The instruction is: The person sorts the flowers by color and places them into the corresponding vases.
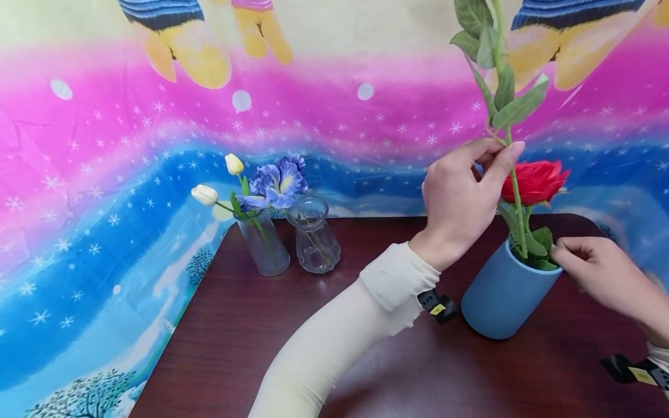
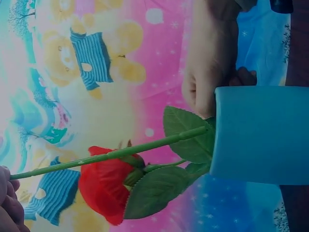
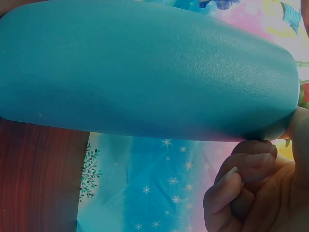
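Note:
In the head view my left hand (image 1: 460, 194) pinches a long leafy flower stem (image 1: 518, 215) between thumb and fingers. The top of that stem runs out of the frame, so its bloom is hidden; its lower end is inside the mouth of a blue vase (image 1: 507, 299). A red rose (image 1: 537, 181) with green leaves stands in the same vase, just behind the stem. At the vase's right side my right hand (image 1: 606, 273) grips the rim. The right wrist view shows its curled fingers (image 3: 260, 160) against the outer wall (image 3: 159, 72).
On the dark wooden table (image 1: 251, 342), a clear glass vase (image 1: 317, 247) stands at the back left. Beside it, a cylindrical glass (image 1: 266, 247) holds white tulips (image 1: 204, 195) and a blue-purple iris (image 1: 279, 180). A printed cloth (image 1: 334, 128) hangs behind.

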### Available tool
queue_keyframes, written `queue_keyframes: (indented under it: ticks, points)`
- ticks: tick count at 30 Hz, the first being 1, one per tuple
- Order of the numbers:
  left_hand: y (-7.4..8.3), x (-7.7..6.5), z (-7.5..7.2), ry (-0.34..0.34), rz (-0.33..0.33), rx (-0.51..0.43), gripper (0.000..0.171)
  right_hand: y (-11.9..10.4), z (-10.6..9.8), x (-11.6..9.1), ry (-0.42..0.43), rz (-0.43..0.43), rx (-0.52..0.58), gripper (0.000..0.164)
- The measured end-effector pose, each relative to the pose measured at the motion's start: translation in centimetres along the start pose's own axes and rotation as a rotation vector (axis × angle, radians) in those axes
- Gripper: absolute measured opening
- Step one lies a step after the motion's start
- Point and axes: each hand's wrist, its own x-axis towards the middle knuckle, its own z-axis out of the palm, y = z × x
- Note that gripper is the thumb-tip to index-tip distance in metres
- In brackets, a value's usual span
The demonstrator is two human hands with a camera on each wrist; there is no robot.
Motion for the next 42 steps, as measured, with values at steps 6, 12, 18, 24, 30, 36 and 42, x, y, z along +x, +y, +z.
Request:
queue_keyframes:
  ticks: [6,12,18,24,30,36,42]
  points:
    - [-0.3,-0.5,0.9,-0.026,0.001,0.03,0.02,-0.1,-0.1,0.0,-0.003,0.011,-0.001,0.041]
    - [-1.0,-1.6,2.1,-0.052,0.027,0.072,0.02,0.0,-0.1,0.1,-0.011,0.019,-0.003,0.041]
    - [-1.6,-2.7,3.2,-0.07,0.038,0.091,0.022,0.1,-0.2,0.0,-0.019,0.025,-0.003,0.042]
    - [-2.2,-4.1,4.2,-0.097,0.042,0.11,0.023,0.2,0.0,0.0,-0.014,0.021,0.003,0.042]
    - [-2.6,-5.5,5.1,-0.123,0.048,0.15,0.024,0.3,0.1,-0.1,-0.008,0.004,0.007,0.043]
    - [-2.9,-6.7,5.9,-0.192,0.03,0.199,0.023,0.4,0.1,-0.1,-0.006,-0.004,0.011,0.043]
    - [-3.3,-7.3,6.4,-0.273,0.019,0.244,0.021,0.4,0.1,-0.1,0.0,-0.01,0.01,0.043]
